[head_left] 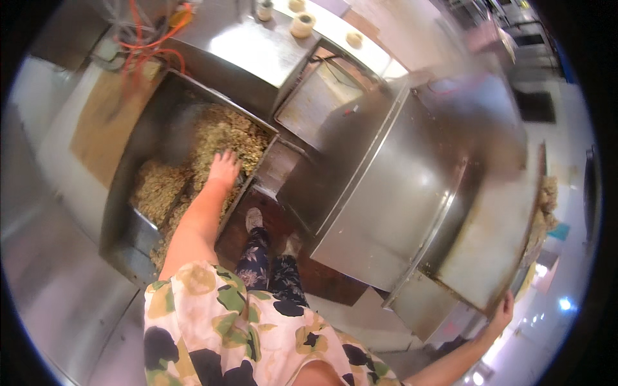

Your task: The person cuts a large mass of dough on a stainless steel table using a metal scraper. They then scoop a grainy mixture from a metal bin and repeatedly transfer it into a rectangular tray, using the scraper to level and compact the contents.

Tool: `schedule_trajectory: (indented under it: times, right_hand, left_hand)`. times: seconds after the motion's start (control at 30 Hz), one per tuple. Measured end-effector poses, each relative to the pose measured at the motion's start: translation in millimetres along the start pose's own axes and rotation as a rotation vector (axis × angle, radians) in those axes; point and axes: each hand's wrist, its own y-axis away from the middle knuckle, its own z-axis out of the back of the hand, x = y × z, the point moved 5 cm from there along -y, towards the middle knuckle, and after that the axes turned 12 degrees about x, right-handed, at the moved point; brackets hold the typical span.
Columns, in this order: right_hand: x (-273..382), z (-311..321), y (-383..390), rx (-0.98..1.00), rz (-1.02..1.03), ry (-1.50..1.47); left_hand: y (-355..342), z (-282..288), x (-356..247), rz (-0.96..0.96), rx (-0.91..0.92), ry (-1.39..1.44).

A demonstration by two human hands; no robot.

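My left hand [224, 168] reaches into a deep metal bin [248, 110], its fingers apart over loose, golden-brown flaky clumps [225, 132]. A second pile [161, 183] lies farther left in the bin, partly divided off by a metal piece. At the lower right, my right hand [504, 309] grips the edge of a large metal tray [486, 248]. More brown clumps [546, 202] show along that tray's far right edge.
A steel table [248, 45] at the back holds several cream rolls [302, 24]. A smaller tray [315, 96] lies beside it. Orange cords [138, 48] hang at upper left. A wide steel unit [380, 212] fills the middle right; my feet [254, 219] stand on reddish floor.
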Motion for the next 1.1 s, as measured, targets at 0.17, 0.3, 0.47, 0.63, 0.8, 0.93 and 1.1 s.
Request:
schedule_trajectory:
  times: [0.17, 0.3, 0.47, 0.63, 0.8, 0.93, 1.1]
  right_hand:
    - [-15.9, 1.3, -16.8, 0.073, -0.092, -0.015]
    - [-33.5, 14.6, -14.9, 0.034, -0.092, 0.009]
    - [3.6, -4.1, -6.8, -0.022, -0.099, 0.104]
    - [53.2, -27.3, 8.1, 0.011, 0.007, 0.203]
    - [63.5, -27.5, 26.0, -0.006, 0.04, 0.162]
    - [56.2, -9.8, 31.4, -0.035, 0.164, 0.128]
    - [58.3, -9.6, 34.8, -0.018, 0.234, 0.068]
  left_hand:
    - [-32.4, -12.6, 7.1, -0.044, 0.003, -0.181]
    - [-16.4, -4.2, 17.3, -0.086, -0.028, -0.097]
    - [49.8, 6.0, 55.3, 0.146, 0.03, 0.455]
    - [102.6, -40.2, 88.2, 0.146, -0.191, 1.68]
    - [152.5, 46.5, 34.6, -0.104, -0.313, 2.188]
    - [212.0, 198.1, -42.4, -0.37, -0.349, 2.313]
    - [285.7, 373.3, -165.5, -0.685, -0.287, 2.173]
